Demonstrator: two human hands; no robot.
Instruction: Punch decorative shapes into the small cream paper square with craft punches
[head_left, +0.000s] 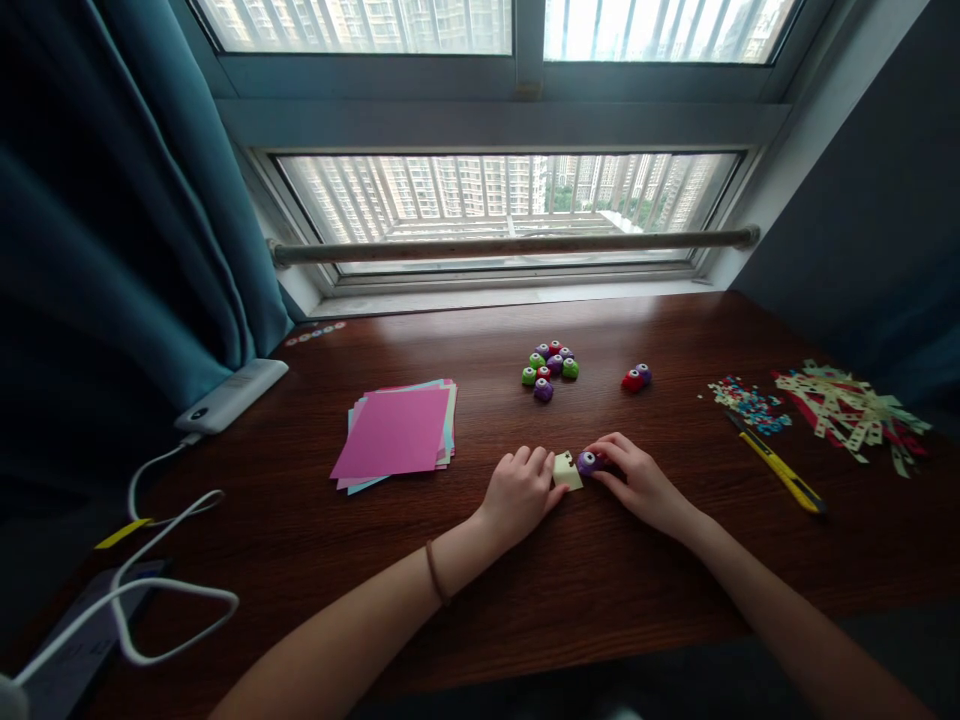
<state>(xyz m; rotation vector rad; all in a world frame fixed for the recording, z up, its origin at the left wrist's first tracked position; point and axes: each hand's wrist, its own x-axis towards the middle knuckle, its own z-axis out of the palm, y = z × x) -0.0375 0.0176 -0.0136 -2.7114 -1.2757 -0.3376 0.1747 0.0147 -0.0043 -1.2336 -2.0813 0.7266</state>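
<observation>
My left hand (523,490) holds down a small pale yellow paper piece (568,472) with a notched, dark-marked top edge. Just right of that paper, my right hand (634,478) pinches a purple hole punch (587,463) with a white eye-like spot between thumb and fingers. Beyond the hands lies a group of similar small punches (555,365) in purple, green and red. Farther right sit a red one (632,380) and a purple one (645,372), side by side.
Stacked coloured paper (394,430) lies left. At right are a yellow cutter knife (784,472), small confetti (750,402) and cut paper strips (855,405). A white power strip (236,395), white cable (169,585) and dark phone (90,640) occupy the left side of the table (480,600).
</observation>
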